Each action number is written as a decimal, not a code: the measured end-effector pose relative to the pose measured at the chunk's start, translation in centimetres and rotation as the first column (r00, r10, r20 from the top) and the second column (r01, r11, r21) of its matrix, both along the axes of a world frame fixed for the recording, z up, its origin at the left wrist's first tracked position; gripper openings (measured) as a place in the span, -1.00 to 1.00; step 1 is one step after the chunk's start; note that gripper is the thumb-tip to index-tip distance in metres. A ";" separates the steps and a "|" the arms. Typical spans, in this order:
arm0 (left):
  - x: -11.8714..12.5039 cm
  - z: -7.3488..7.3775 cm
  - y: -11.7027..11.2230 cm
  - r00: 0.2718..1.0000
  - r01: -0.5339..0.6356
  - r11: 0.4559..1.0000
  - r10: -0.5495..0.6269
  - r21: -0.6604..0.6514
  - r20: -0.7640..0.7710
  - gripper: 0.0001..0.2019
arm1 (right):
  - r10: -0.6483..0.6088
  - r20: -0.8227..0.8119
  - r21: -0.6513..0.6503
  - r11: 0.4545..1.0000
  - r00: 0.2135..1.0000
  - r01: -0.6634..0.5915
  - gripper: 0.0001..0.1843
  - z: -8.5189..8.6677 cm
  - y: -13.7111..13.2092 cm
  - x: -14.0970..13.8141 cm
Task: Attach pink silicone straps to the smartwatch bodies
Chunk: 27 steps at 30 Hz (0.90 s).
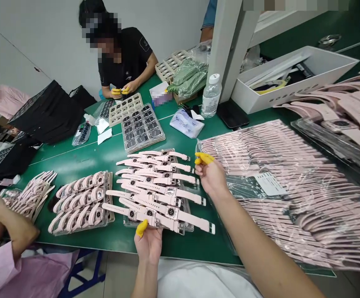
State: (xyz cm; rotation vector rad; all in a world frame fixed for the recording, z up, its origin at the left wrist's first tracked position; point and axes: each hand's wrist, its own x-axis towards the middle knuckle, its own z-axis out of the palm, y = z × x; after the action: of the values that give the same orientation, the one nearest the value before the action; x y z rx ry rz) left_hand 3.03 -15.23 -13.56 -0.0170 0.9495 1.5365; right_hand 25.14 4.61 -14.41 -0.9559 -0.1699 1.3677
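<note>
Green workbench carries overlapping pink watches just beyond the left hand and beside the right hand, both open and empty, so a stray brush could slide the pile apart

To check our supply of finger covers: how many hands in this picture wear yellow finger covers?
4: the person's left hand and right hand, and the seated co-worker's right hand and left hand. Other hands may be hidden.
</note>
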 end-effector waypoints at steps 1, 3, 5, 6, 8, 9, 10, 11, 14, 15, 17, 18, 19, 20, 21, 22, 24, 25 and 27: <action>-0.2 -0.4 -0.1 1.000 0.009 1.000 -0.009 0.015 0.009 -0.36 | -0.002 0.006 -0.006 1.000 1.000 0.002 -0.68 -0.2 0.0 0.0; -0.7 -1.0 -0.3 0.999 0.024 0.999 -0.025 0.038 0.020 -0.35 | 0.009 0.032 -0.015 1.000 0.999 -0.008 -0.67 -0.8 0.1 -0.2; -1.0 -1.5 -0.5 0.999 0.032 0.998 -0.033 0.048 0.022 -0.36 | 0.006 0.060 -0.027 1.000 0.998 -0.005 -0.66 -1.3 0.2 -0.4; -1.1 -1.7 -0.5 0.999 0.033 0.998 -0.034 0.048 0.021 -0.36 | -0.004 0.067 -0.037 0.999 0.998 0.006 -0.67 -1.4 0.2 -0.6; -1.2 -1.8 -0.6 0.999 0.031 0.998 -0.032 0.047 0.019 -0.36 | -0.027 0.068 -0.058 0.998 0.997 0.031 -0.69 -1.6 0.1 -0.9; -1.2 -1.9 -0.6 0.999 0.029 0.999 -0.030 0.046 0.018 -0.36 | -0.031 0.064 -0.069 0.997 0.997 0.035 -0.70 -1.6 0.1 -1.1; -1.2 -1.9 -0.6 1.000 0.026 0.999 -0.026 0.043 0.016 -0.36 | -0.024 0.054 -0.082 0.996 0.998 0.028 -0.72 -1.6 0.0 -1.3; -1.1 -2.0 -0.6 1.000 0.020 0.999 -0.020 0.039 0.015 -0.36 | -0.004 0.034 -0.096 0.995 0.999 0.007 -0.73 -1.5 -0.1 -1.4; -1.0 -2.0 -0.6 1.000 0.009 1.000 -0.009 0.030 0.005 -0.34 | 0.123 -0.090 -0.130 0.982 0.988 -0.134 -0.81 -1.2 -0.1 -1.6; -1.0 -2.0 -0.6 1.000 0.013 0.999 -0.013 0.032 -0.002 -0.33 | 0.174 -0.139 -0.132 0.972 0.975 -0.192 -0.82 -1.1 -0.1 -1.6; -0.9 -2.1 -0.6 1.000 0.028 0.999 -0.027 0.047 -0.015 -0.32 | 0.249 -0.211 -0.131 0.951 0.945 -0.280 -0.81 -1.0 -0.1 -1.5; -0.9 -2.1 -0.6 0.999 0.032 0.998 -0.031 0.053 -0.018 -0.32 | 0.265 -0.234 -0.136 0.944 0.935 -0.301 -0.80 -1.0 -0.1 -1.5; -0.9 -2.1 -0.6 0.999 0.030 0.998 -0.029 0.057 -0.017 -0.32 | 0.272 -0.248 -0.140 0.940 0.930 -0.312 -0.81 -0.9 -0.2 -1.5; -0.9 -2.1 -0.7 1.000 0.025 0.998 -0.024 0.059 -0.013 -0.33 | 0.271 -0.252 -0.143 0.939 0.929 -0.313 -0.82 -0.9 -0.3 -1.5; -1.0 -2.1 -0.7 1.000 0.018 0.998 -0.018 0.060 -0.008 -0.35 | 0.265 -0.251 -0.144 0.941 0.931 -0.307 -0.84 -0.8 -0.4 -1.6; -1.0 -2.1 -0.7 1.000 0.013 0.998 -0.013 0.062 -0.003 -0.36 | 0.256 -0.245 -0.145 0.944 0.935 -0.296 -0.85 -0.7 -0.6 -1.7; -1.0 -2.2 -0.7 1.000 0.007 0.997 -0.007 0.073 0.003 -0.39 | 0.237 -0.238 -0.158 0.948 0.942 -0.278 -0.83 -0.5 -0.8 -1.9; -0.9 -2.2 -0.7 1.000 0.005 0.996 -0.006 0.084 0.004 -0.41 | 0.235 -0.242 -0.167 0.946 0.941 -0.279 -0.82 -0.3 -1.0 -2.1; -0.7 -2.3 -0.6 1.000 0.005 0.995 -0.004 0.104 -0.001 -0.44 | 0.260 -0.251 -0.169 0.937 0.932 -0.306 -0.83 0.2 -1.2 -2.2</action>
State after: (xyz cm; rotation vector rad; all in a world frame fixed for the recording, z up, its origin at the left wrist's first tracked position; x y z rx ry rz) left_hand 2.29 -15.86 -15.88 0.0598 0.8688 1.5799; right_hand 22.90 3.41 -14.25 -0.9632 0.0075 1.7791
